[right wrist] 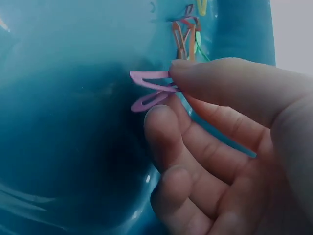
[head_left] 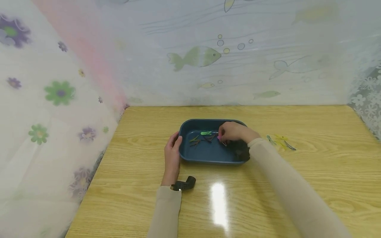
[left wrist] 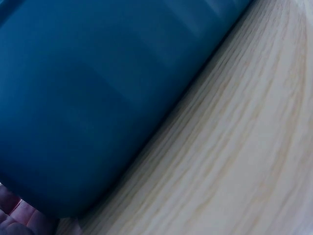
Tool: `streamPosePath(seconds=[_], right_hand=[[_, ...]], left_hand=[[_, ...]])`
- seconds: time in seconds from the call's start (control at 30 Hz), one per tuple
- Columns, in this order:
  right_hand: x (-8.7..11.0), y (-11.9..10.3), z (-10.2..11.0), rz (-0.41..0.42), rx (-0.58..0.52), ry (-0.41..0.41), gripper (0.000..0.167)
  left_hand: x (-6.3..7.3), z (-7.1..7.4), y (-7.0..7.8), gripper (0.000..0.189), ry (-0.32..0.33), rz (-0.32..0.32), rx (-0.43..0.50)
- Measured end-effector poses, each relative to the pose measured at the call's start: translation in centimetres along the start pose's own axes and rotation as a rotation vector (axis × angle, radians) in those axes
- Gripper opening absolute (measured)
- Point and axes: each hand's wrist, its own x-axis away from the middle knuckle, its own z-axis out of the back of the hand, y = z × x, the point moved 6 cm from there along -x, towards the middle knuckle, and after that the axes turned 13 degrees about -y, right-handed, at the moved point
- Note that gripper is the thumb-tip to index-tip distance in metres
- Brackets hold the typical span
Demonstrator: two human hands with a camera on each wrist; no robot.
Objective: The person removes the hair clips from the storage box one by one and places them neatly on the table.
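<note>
A dark blue plastic basin (head_left: pixel 213 162) stands on the table. My left hand (head_left: pixel 172 152) grips its left end, thumb at the rim and fingers along the outer wall. In the left wrist view the basin's side (left wrist: pixel 98 98) fills much of the picture, with a few fingertips (left wrist: pixel 24 218) at the corner. My right hand (head_left: pixel 233 131) is over the basin's right half. Between thumb and fingers it pinches a pink snap hair clip (right wrist: pixel 146 78), whose bent open end points away from the hand. Inside the basin lie a bright green hair clip (head_left: pixel 206 133) and several darker ones (head_left: pixel 194 143).
To the right of the basin, a small pile of yellow, green and dark hair clips (head_left: pixel 280 142) lies on the wooden table (head_left: pixel 125 185). A black wrist camera (head_left: pixel 184 183) sits on my left wrist. Patterned curtains (head_left: pixel 244 76) hang behind the table and on the left.
</note>
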Motion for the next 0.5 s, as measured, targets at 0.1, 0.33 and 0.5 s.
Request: streamPosePath(seconds=[0.1,0.33,0.5], right_hand=[[0.2,-0.1,0.3,-0.004,-0.008,0.014,0.007],[0.9,-0.1,1.0,0.026,-0.056,0.071,0.007],[1.7,-0.3,1.7,0.044,-0.100,0.108,0.008]], left_hand=[[0.0,0.0,0.1,0.034,0.001,-0.001,0.008],[0.1,-0.1,0.2,0.032,0.001,0.001,0.013],[0.2,-0.1,0.3,0.034,-0.008,-0.001,0.023]])
